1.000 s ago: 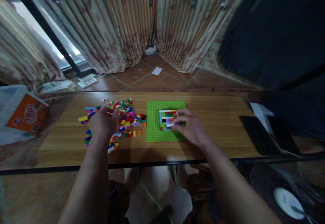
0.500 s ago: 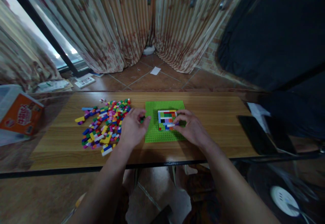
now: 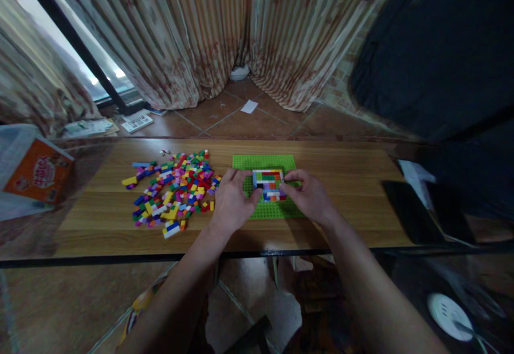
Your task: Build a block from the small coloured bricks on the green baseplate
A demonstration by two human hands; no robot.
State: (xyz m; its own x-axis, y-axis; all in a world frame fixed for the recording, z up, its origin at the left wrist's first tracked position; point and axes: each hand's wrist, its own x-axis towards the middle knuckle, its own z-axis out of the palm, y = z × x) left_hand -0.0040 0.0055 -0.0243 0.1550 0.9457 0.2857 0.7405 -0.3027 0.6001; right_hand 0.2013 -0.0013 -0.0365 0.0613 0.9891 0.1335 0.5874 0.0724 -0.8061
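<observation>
A green studded baseplate (image 3: 265, 162) lies on the wooden table (image 3: 345, 177). On it sits a small flat rectangle of coloured bricks (image 3: 268, 180) with a white border. My left hand (image 3: 233, 200) rests at the rectangle's left edge, fingertips touching its lower left corner. My right hand (image 3: 309, 196) is on the right side, thumb and forefinger pinching at the lower right edge of the bricks. Whether either hand holds a loose brick is hidden by the fingers.
A pile of loose coloured bricks (image 3: 172, 193) spreads left of the baseplate. An orange box (image 3: 38, 177) stands at the far left. A dark phone (image 3: 409, 217) and white paper (image 3: 413, 174) lie at the right end. Striped curtains (image 3: 225, 32) hang behind.
My left hand has left the loose brick pile and moved right onto the baseplate, reaching the brick rectangle. My right hand stayed at the rectangle's right side.
</observation>
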